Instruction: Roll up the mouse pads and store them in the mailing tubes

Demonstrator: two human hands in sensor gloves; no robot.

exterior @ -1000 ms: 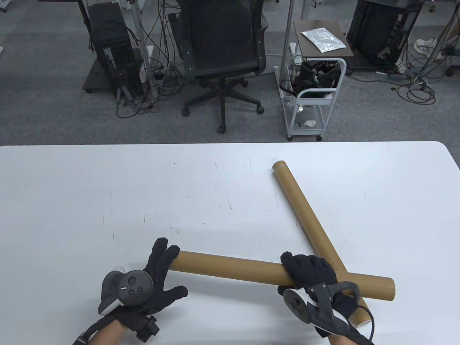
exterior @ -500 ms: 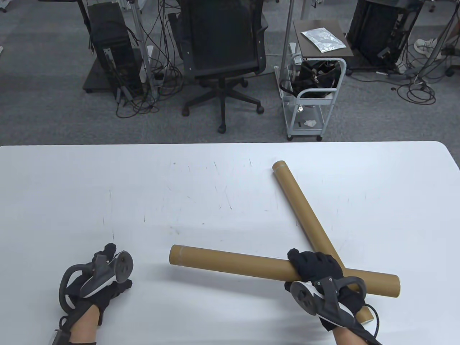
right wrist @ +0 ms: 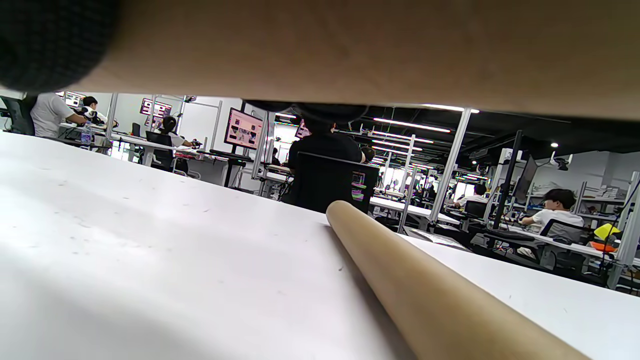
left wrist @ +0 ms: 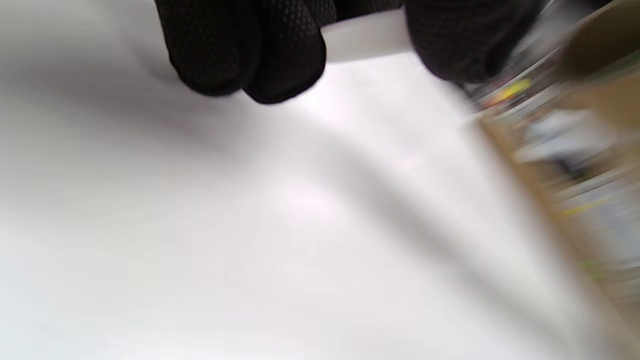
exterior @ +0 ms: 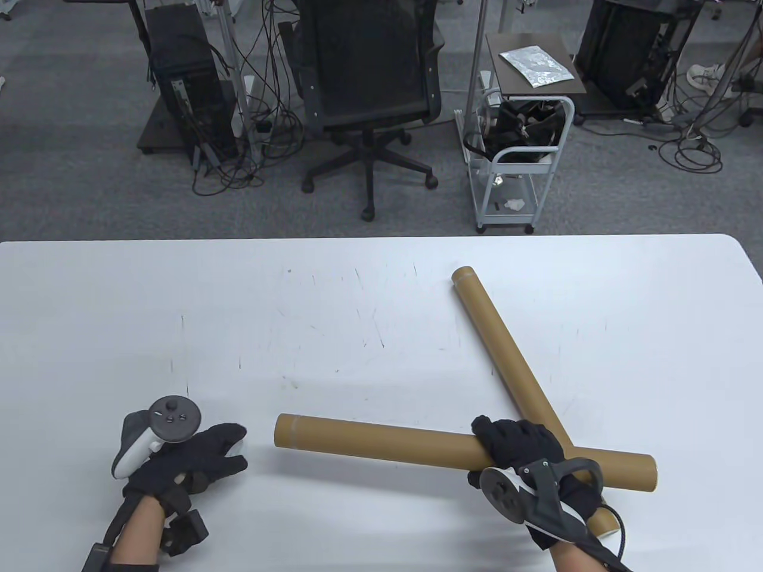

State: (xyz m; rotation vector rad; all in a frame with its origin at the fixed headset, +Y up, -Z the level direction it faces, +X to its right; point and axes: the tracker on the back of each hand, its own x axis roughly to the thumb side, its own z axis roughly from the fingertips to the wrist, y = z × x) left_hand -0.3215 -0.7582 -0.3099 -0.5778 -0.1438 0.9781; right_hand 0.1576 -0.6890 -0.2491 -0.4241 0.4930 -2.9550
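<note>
My right hand (exterior: 518,445) grips a long brown mailing tube (exterior: 381,441) near its right third; the tube runs left to right and crosses over a second brown tube (exterior: 506,351) that lies diagonally on the white table (exterior: 179,310). In the right wrist view the held tube (right wrist: 350,45) fills the top, and the second tube (right wrist: 425,290) runs away below it. My left hand (exterior: 238,447) lies a short gap left of the held tube's left end. Its fingers (left wrist: 250,50) and thumb pinch a small white piece (left wrist: 365,35), seemingly an end cap. No mouse pad shows.
Beyond the table's far edge stand a black office chair (exterior: 369,77), a white cart (exterior: 518,161) and computer towers with loose cables. The right wrist view shows people at other desks in the background.
My left hand left the tube's left end, pulled away to the left, then turned back toward it. The held tube shifted slightly left. The second tube stayed put.
</note>
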